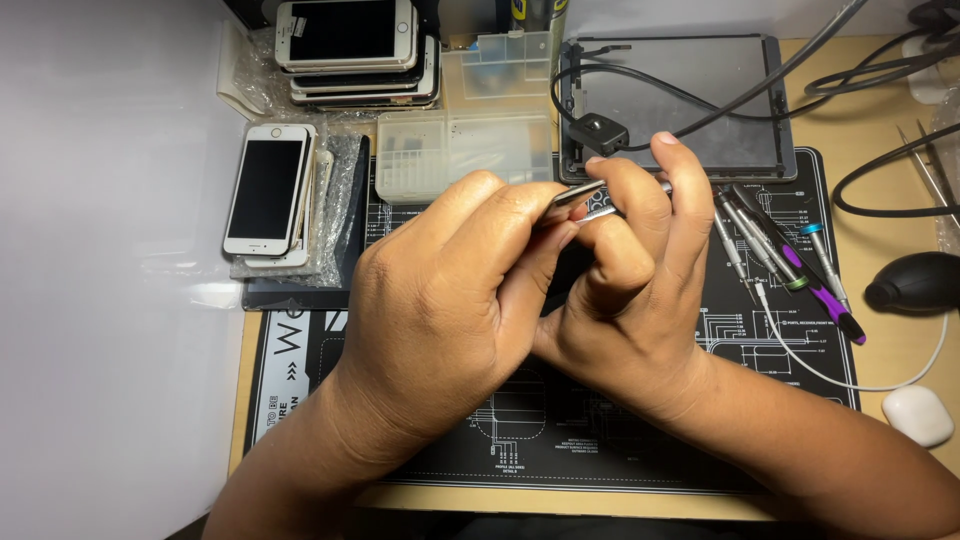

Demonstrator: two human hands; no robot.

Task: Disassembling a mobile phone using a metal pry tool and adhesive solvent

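Both hands are meeting over the black mat (640, 440): left hand (450, 290) fingers are pinching tweezers (585, 200), lying crosswise toward the right hand (630, 290), whose fingers are curling closed around their tips.

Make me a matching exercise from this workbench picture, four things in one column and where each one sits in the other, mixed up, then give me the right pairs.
Things:
1. Black rubber air blower
2. White phone lying face up
3. Clear plastic parts box
4. Purple-handled tool

Places:
A. On bubble wrap at the mat's left edge
B. On the mat's right side, among the screwdrivers
C. At the top of the mat, just behind the left hand
D. Off the mat, on the wooden desk at far right

Pairs: 1-D, 2-A, 3-C, 4-B
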